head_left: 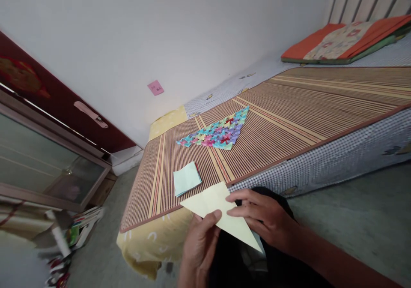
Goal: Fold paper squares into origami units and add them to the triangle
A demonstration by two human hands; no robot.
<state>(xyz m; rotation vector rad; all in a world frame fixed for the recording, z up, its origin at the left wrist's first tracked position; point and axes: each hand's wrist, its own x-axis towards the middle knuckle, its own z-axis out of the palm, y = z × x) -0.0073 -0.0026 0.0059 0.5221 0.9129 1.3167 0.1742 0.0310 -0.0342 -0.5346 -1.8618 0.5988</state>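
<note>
A pale yellow sheet of paper (212, 200), folded into a roughly triangular shape, is held just over the near edge of the bed. My left hand (202, 241) grips its lower edge, thumb on top and the other fingers underneath. Over its right edge reaches my right hand (266, 217), with slightly spread fingertips on the paper; the thumb is hidden. Just beyond lies a small stack of pale green square paper (186, 178) on the striped mat. Farther back rests a triangular patchwork of colourful folded-paper pieces (218, 131).
The striped mat (289, 103) covers the bed against a white wall. A folded orange quilt (346, 41) lies at the far right. A pink note (156, 88) is on the wall. To the left stand a glass-panelled cabinet (41, 159) and piled items on the floor.
</note>
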